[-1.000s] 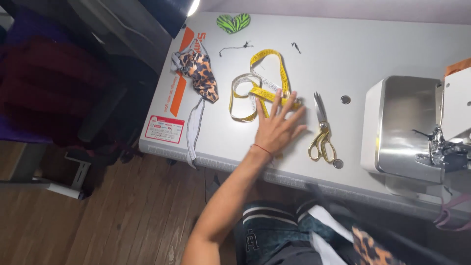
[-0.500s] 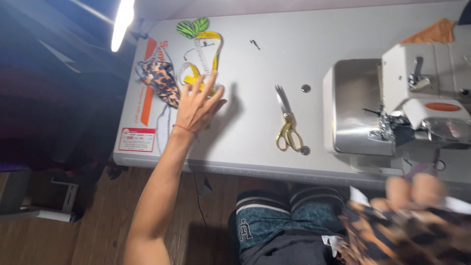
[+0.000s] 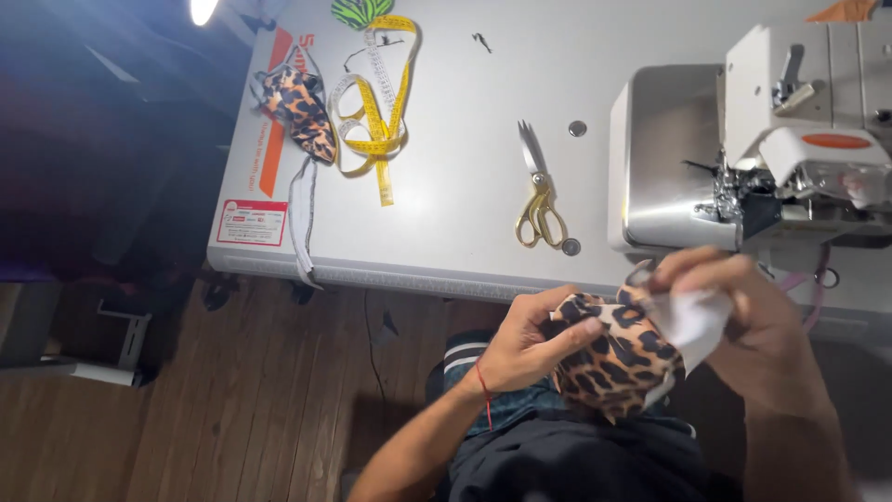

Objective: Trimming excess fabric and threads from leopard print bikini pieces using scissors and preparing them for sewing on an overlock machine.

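Over my lap, both hands hold a leopard-print fabric piece with a white lining. My left hand grips its left side, thumb on top. My right hand pinches the white lining at the upper right. They sit just below the front edge of the white sewing table. A white sewing machine stands on the table straight above my right hand.
Gold-handled scissors lie mid-table. A yellow tape measure and a second leopard-print piece with white straps lie at the left. A green striped fabric is at the far edge. Wooden floor is below.
My left hand has left the tape measure on the table and come back to my lap, joining the right hand on the leopard-print piece. The view has shifted right.
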